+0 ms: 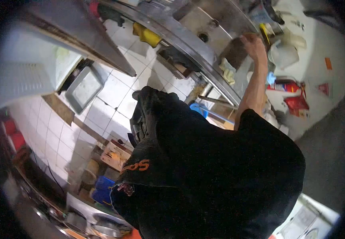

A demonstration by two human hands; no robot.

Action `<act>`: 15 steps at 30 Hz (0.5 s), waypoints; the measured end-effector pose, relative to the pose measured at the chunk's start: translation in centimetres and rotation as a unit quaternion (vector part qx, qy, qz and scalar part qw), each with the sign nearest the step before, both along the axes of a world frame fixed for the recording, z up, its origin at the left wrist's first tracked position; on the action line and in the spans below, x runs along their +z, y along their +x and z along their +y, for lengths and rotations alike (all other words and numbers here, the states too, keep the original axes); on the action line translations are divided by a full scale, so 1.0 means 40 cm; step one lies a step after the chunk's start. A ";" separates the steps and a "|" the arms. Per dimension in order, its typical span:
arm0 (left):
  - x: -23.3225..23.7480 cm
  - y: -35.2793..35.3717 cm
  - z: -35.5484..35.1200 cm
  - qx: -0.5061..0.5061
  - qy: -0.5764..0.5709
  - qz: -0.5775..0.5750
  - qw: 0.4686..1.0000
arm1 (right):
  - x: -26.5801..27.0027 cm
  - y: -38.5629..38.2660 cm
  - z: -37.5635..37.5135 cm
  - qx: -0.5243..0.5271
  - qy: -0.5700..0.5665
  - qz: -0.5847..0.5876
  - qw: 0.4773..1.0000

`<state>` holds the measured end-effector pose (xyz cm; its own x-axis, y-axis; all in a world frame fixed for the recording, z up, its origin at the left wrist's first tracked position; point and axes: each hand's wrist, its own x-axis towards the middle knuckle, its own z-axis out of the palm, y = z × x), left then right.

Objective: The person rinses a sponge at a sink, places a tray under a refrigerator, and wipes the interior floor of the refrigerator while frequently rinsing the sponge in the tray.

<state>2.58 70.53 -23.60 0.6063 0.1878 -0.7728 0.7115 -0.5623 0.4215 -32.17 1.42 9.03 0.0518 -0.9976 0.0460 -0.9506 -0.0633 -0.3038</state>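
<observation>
Over the right-hand end of a metal sink basin (190, 24), one bare right hand (255, 46), the nearer and only one showing, fingers bent, any hold indiscernible; basin extending leftward from it, yellow-and-black item (265, 32) just right, pale cloth (228, 71) lower left.

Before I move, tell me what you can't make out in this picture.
- Left hand, head view: not visible; possibly behind the black shirt.
- Right hand, head view: over the sink side, but blur hides whether its fingertips hold anything.
- Orange lettering, head view: blurred, lost in the shirt's folds.
- Blue tub, head view: partly hidden by the shirt.
</observation>
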 end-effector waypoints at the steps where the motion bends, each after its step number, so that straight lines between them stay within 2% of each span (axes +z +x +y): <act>1: 0.000 0.040 -0.032 -0.026 -0.006 -0.007 1.000 | 0.003 -0.033 0.014 -0.014 0.033 -0.027 0.999; 2: -0.004 0.076 -0.069 -0.051 -0.010 -0.015 0.999 | 0.006 -0.063 0.027 -0.025 0.065 -0.055 0.996; 3: -0.006 0.109 -0.104 -0.078 -0.013 -0.027 0.997 | -0.016 -0.095 0.045 -0.043 0.134 -0.029 0.990; 4: -0.006 0.143 -0.137 -0.100 -0.018 -0.041 0.994 | -0.072 -0.122 0.082 -0.054 0.136 -0.030 0.989; 6: 0.000 0.210 -0.219 -0.144 -0.028 -0.076 0.986 | -0.226 -0.137 0.140 -0.003 0.108 0.105 0.989; 8: 0.012 0.263 -0.286 -0.192 -0.034 -0.125 0.973 | -0.336 -0.116 0.204 0.002 0.136 0.137 0.981; 9: 0.051 0.282 -0.325 -0.214 -0.032 -0.158 0.963 | -0.442 -0.128 0.227 0.006 0.028 0.069 0.997; 10: 0.092 0.308 -0.353 -0.242 -0.065 -0.183 0.951 | -0.521 -0.159 0.246 -0.003 -0.004 0.151 0.989; 11: 0.238 0.310 -0.439 -0.298 -0.011 -0.247 0.922 | -0.554 -0.186 0.258 0.004 -0.023 0.068 0.997; 12: 0.315 0.322 -0.482 -0.297 0.007 -0.265 0.917 | -0.537 -0.161 0.277 0.019 -0.103 0.062 0.993; 13: 0.414 0.332 -0.539 -0.240 -0.034 -0.247 0.938 | -0.568 -0.188 0.238 0.002 -0.111 0.150 0.982; 14: 0.402 0.363 -0.539 -0.193 -0.077 -0.271 0.940 | -0.597 -0.210 0.201 -0.016 -0.118 0.237 0.964; 15: 0.404 0.402 -0.540 -0.160 -0.114 -0.314 0.929 | -0.573 -0.203 0.179 -0.051 -0.101 0.258 0.959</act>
<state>18.68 48.92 -7.45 0.9476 -0.2047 -0.2453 0.0966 -0.5481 0.8308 -40.30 8.57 -13.89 0.0229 -0.9721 0.2336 -0.9756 0.0293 0.2177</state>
